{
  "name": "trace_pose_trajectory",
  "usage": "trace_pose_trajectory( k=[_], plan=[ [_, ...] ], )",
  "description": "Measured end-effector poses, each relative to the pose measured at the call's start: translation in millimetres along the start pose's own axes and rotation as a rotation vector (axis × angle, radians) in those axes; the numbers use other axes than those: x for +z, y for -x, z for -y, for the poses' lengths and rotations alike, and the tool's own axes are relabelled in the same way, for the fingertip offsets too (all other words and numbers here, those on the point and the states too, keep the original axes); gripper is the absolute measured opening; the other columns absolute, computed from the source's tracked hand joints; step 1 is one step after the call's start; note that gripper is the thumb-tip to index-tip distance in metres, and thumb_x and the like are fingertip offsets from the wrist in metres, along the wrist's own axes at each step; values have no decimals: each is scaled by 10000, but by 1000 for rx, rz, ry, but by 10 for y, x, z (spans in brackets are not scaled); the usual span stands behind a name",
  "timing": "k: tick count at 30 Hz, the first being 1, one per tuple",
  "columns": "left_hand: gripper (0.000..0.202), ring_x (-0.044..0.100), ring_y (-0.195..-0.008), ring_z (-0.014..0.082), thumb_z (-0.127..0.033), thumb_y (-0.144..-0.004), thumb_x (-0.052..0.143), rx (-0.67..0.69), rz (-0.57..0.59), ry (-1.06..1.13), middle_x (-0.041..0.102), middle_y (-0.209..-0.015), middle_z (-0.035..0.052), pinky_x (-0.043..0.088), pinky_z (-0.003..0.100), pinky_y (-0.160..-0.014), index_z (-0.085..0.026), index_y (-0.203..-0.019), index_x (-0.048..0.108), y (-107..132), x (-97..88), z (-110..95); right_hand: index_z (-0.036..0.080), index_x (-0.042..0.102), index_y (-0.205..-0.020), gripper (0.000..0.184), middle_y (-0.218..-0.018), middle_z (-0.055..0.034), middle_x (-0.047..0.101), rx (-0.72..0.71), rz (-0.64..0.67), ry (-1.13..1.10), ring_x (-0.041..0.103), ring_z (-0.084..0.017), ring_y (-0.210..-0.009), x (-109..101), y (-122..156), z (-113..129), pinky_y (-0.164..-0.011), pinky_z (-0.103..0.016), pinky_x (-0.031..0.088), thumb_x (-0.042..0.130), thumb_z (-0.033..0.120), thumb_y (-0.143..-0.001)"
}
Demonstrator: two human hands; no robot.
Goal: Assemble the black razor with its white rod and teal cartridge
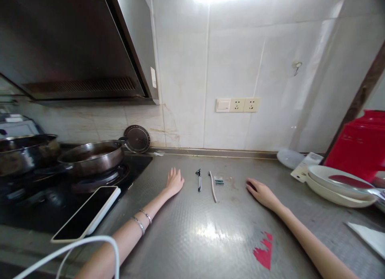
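Note:
My left hand (175,182) lies on the metal countertop (186,235) with its fingers stretched out and slightly apart, holding nothing. To its right, a razor (199,181) with a dark head and pale handle rests on the metal. Beside the razor is a thin white toothbrush (213,187), its head toward the wall. A small clear pack with dark green strips, perhaps razor blades (219,181), sits just right of the toothbrush. Farther right, my right hand (262,194) rests loosely on its side, fingers reaching left and a little bent, touching none of these things.
On the left, a pan (93,156) and a pot (28,154) stand on the black stove (135,166). A phone (87,214) with a white cable (99,239) lies near its edge. Stacked plates (339,194) and a red container (355,146) occupy the right. A red patch (265,251) marks the near counter.

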State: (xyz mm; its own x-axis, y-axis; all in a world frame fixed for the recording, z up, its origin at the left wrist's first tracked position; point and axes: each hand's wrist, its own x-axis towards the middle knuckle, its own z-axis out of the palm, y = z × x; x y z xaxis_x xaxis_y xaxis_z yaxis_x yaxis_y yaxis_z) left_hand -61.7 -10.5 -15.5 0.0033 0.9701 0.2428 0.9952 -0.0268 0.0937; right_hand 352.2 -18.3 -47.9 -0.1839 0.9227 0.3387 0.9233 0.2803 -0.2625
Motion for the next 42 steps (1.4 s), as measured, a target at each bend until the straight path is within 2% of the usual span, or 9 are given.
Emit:
trace_pose_trajectory(
  k=[6,16,22,25,29,31,35,38,42],
  plan=[
    [446,342,-1268,287,-289,-868,298,19,8,-15,415,-1342,184,278,399,-1010,-95,-1231,469,-1,76,4,151,561,-1172,437,-1252,-131,543,-21,-9,21,493,-262,-1159,-7,20,7,-986,-385,361,355,357,-847],
    [432,364,-1251,284,-286,-875,306,36,-14,-20,436,-1328,172,290,389,-999,-103,-1221,489,1,74,10,146,574,-1172,437,-1272,-127,525,-2,-5,22,462,-255,-1193,15,17,-9,-1004,-392,341,368,351,-845],
    [354,456,-1148,251,-275,-863,349,48,-55,-7,541,-1200,142,340,361,-944,-134,-1114,554,32,-44,-25,156,581,-1169,436,-1281,-120,517,8,-9,29,459,-254,-1195,9,21,1,-1008,-398,335,364,354,-846],
    [282,511,-1048,227,-292,-854,380,62,-83,37,608,-1054,106,376,341,-885,-173,-956,614,45,-153,-159,158,591,-1155,428,-1269,-122,528,1,-17,25,473,-258,-1182,-2,21,11,-998,-399,347,372,351,-842],
    [318,604,-856,204,-437,-812,449,108,31,81,668,-869,77,439,284,-734,-193,-810,653,38,-225,-504,156,600,-1140,422,-1250,-129,544,-10,-30,19,484,-262,-1170,-8,18,7,-982,-400,363,378,351,-839],
    [398,623,-846,222,-504,-805,424,120,117,62,676,-887,93,455,292,-692,-187,-843,663,30,-227,-691,160,606,-1131,414,-1244,-125,550,-12,-33,15,487,-259,-1166,-7,17,2,-982,-396,363,382,348,-837],
    [340,628,-889,251,-385,-791,462,100,144,2,675,-935,138,471,315,-711,-149,-918,671,4,-226,-931,175,602,-1133,407,-1249,-110,550,-6,-29,19,488,-247,-1166,-3,16,-6,-983,-382,360,378,348,-841],
    [298,623,-912,253,-290,-770,472,103,151,-11,672,-944,153,472,324,-743,-137,-920,680,-14,-243,-987,181,596,-1139,403,-1251,-103,549,4,-22,35,491,-241,-1164,-3,15,-7,-984,-374,358,383,345,-839],
    [314,596,-967,260,-274,-785,437,145,126,-16,667,-960,151,465,343,-779,-136,-929,679,-5,-273,-1040,181,595,-1139,400,-1249,-103,551,-2,-19,34,483,-231,-1173,-14,15,7,-987,-362,356,382,336,-838]
  ],
)
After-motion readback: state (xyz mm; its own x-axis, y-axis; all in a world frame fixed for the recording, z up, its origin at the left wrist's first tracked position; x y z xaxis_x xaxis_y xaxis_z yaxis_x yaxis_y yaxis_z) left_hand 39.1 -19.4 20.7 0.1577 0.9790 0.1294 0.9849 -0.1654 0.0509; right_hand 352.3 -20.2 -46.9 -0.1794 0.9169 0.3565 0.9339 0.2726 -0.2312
